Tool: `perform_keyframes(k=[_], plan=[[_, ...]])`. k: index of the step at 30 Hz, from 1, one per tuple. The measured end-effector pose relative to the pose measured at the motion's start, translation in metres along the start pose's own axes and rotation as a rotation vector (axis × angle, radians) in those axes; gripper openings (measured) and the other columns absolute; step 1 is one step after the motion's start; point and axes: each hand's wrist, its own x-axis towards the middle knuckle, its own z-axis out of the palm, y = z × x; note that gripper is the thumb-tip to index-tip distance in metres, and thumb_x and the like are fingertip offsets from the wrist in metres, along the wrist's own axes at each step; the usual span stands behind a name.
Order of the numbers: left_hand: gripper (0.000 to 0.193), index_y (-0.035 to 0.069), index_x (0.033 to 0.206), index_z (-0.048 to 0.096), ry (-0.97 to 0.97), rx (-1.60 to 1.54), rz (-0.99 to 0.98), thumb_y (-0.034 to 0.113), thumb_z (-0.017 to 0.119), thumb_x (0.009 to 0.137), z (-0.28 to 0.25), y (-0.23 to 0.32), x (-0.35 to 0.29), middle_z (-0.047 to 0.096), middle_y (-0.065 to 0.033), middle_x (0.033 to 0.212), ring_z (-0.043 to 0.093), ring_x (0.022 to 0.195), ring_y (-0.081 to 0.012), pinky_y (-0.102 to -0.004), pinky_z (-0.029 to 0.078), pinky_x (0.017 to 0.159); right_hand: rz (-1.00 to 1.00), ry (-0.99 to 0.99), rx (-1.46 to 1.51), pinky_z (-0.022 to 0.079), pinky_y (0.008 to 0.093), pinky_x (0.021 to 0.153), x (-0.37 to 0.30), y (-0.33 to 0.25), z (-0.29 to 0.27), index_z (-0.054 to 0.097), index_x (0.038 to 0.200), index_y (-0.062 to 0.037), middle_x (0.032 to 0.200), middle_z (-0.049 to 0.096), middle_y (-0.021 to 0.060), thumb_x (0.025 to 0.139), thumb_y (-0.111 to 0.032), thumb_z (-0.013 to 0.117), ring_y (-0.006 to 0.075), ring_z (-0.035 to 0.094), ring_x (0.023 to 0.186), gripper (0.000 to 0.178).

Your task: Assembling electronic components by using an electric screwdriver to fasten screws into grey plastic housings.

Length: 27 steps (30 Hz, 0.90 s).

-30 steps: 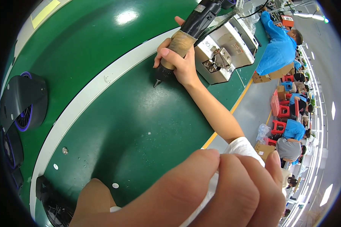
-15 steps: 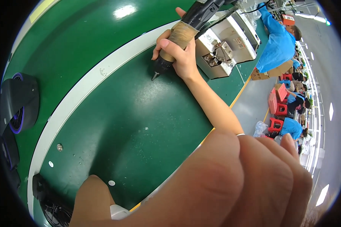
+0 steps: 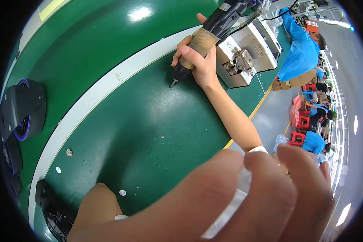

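Observation:
My right hand (image 3: 201,66) is wrapped round the brown, taped-looking grip of a black power screwdriver (image 3: 181,72), thumb on the near side and one finger raised higher up. The screwdriver leans, its bit pointing down over the green bench top (image 3: 145,121); whether the bit touches the surface cannot be made out. Just right of that hand stands a whitish box-shaped screw feeder (image 3: 250,52) with a metal mechanism on its front. Very large and blurred in the foreground, my left hand (image 3: 230,193) has half-bent fingers spread apart, with nothing visible in them. It hides part of the bench's near edge.
Across the white rail (image 3: 88,97), a black housing with purple-rimmed wheels (image 3: 28,109) sits on the glossy green surface. A black part (image 3: 54,213) lies at lower left. Small round white pieces (image 3: 123,192) dot the bench. A co-worker in blue (image 3: 298,52) sits beyond the screw feeder.
The fingers of my left hand have moved apart, showing a white strip between them. My right hand, the screwdriver and the surroundings all appear slightly further right.

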Motion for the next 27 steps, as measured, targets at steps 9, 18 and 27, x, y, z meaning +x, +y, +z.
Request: perform_keyframes(k=[9,18,27], plan=[[0.037,0.005,0.114,0.066,-0.040,0.020,0.007,0.011,0.066,0.077,0.001,0.008,0.007,0.065,-0.0110,0.092,0.063,0.076,-0.0237,-0.0334,0.052,0.065,-0.015,0.029,-0.061,0.052,0.0353,0.059,-0.002,-0.002,0.002,0.010,0.147,-0.0030,0.072,0.057,0.0120,0.079,-0.015,0.064,0.0239,0.063,0.059,0.088],[0.038,0.004,0.114,0.066,-0.063,0.037,0.004,0.012,0.066,0.077,-0.006,0.013,0.014,0.065,-0.0115,0.093,0.064,0.077,-0.0243,-0.0339,0.052,0.065,-0.014,0.026,-0.048,0.052,0.0356,0.059,0.001,-0.003,0.001,0.008,0.148,-0.0044,0.074,0.057,0.0113,0.079,-0.013,0.065,0.0235,0.063,0.060,0.090],[0.039,0.004,0.115,0.065,-0.073,0.047,-0.013,0.012,0.067,0.077,-0.008,0.017,0.015,0.065,-0.0119,0.094,0.064,0.078,-0.0250,-0.0343,0.052,0.066,0.002,0.024,-0.026,0.052,0.0355,0.060,-0.002,-0.005,0.000,0.008,0.148,-0.0060,0.075,0.057,0.0111,0.078,-0.011,0.065,0.0231,0.063,0.060,0.090]])
